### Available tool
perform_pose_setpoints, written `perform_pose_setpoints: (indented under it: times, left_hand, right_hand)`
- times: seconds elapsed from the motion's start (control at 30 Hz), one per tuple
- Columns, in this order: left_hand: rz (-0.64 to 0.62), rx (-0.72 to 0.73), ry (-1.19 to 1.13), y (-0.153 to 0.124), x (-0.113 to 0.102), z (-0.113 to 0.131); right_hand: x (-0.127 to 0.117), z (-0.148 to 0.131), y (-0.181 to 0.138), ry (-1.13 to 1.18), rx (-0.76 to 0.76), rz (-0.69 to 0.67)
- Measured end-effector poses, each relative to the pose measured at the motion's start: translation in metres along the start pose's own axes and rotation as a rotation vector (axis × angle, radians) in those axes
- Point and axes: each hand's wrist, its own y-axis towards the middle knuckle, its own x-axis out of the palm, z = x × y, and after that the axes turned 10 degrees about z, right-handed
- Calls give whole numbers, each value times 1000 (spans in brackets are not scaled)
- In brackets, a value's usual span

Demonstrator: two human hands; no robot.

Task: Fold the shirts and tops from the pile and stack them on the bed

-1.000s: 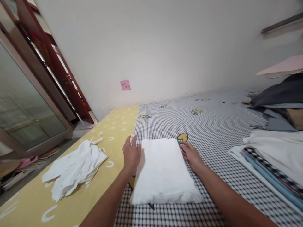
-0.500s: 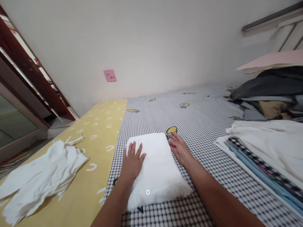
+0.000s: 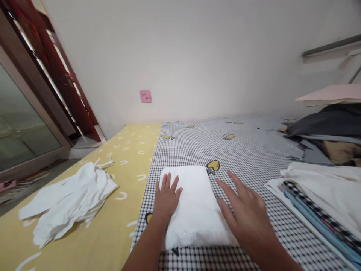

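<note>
A folded white cloth garment (image 3: 194, 205) lies on the checked part of the bedcover, its near end a little puffed and uneven. Flat on its left side rests my left hand (image 3: 167, 195), fingers spread. My right hand (image 3: 245, 209) is lifted just off the garment's right edge, fingers apart and holding nothing. Its forearm hides the near right corner of the cloth.
On the yellow part of the cover (image 3: 113, 210), a crumpled white garment (image 3: 76, 195) lies at the left. Folded clothes (image 3: 324, 188) are stacked at the right, with a dark clothes pile (image 3: 329, 122) behind them. A wall (image 3: 197, 56) bounds the far side.
My right hand has come back toward me and up from the garment's far right edge. My left hand stays on the cloth. The view has shifted slightly left and up.
</note>
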Motion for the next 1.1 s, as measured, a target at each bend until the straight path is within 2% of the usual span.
perform_pose_setpoints:
  times: [0.07, 0.1, 0.13, 0.2, 0.27, 0.3, 0.4, 0.57, 0.67, 0.8, 0.87, 1.0, 1.1]
  left_hand:
    - [18, 1, -4, -1, 0, 0]
    - [22, -3, -8, -1, 0, 0]
    - [24, -8, -16, -1, 1, 0]
    - [19, -21, -43, -2, 1, -1]
    - [13, -41, -83, -3, 1, -1]
    - [7, -53, -107, -3, 1, -1]
    - [-44, -97, -183, -2, -1, 0]
    - [-248, -234, -434, 10, -7, -7]
    - [-253, -337, -536, 10, -14, -22]
    - [-118, -522, -686, -16, -31, -42]
    - [-25, -605, -778, -39, -42, -47]
    - [132, -792, -991, -90, -69, -50]
    - [230, -941, -1143, -125, -87, -45]
  right_hand:
    - [6, -24, 12, 48, -60, 133]
    - [14, -33, 15, 65, -78, 122]
    - [25, -39, 14, 68, -87, 59]
    - [51, -40, 6, 47, -87, -170]
    - [77, -32, -8, 26, -86, -404]
    - [87, -26, -15, 22, -88, -476]
    - [101, -13, -28, 19, -96, -525]
    - [98, -14, -27, -4, -96, -536]
    - [100, -15, -29, -7, -108, -502]
    - [102, -17, -27, -17, -115, -488]
    - [97, -18, -19, 1, -89, -546]
    - [68, -23, 1, 107, -11, -685]
    - [37, -36, -2, 100, -37, -558]
